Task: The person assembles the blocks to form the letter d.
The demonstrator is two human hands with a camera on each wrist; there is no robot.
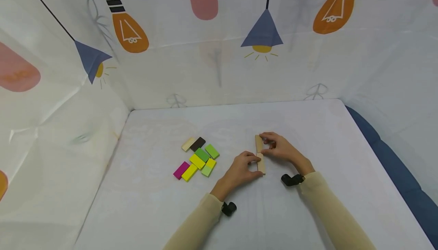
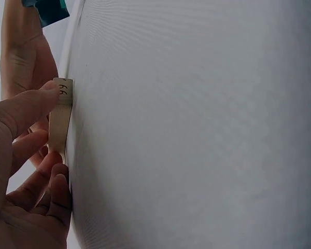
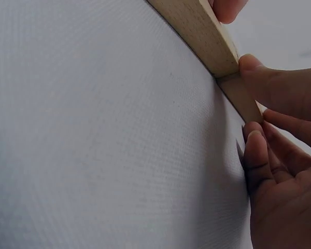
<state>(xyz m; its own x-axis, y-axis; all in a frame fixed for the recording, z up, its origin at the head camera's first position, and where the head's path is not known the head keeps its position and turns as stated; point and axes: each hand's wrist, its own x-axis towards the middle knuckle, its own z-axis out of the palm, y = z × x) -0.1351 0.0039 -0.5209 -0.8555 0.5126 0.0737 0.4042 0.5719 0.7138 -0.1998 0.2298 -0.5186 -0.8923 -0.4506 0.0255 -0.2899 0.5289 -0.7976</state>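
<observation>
Two pale wooden blocks lie end to end in a line on the white table, right of the middle in the head view. My left hand (image 1: 240,171) holds the near wooden block (image 1: 261,166), thumb at its near end and fingers at its far part. Dark printed numerals mark the end of this near block (image 2: 65,92) in the left wrist view. Up at the far wooden block (image 1: 258,143), my right hand (image 1: 282,148) pinches from the right, thumb close to the joint and fingertips at the far end. Its fingers partly hide that block (image 3: 241,97) in the right wrist view.
Left of my hands lies a loose group of coloured blocks: a magenta block (image 1: 181,170), a dark brown block (image 1: 197,144), a pale block (image 1: 188,144), plus several yellow and green ones (image 1: 212,151). A printed cloth (image 1: 219,71) hangs behind the table.
</observation>
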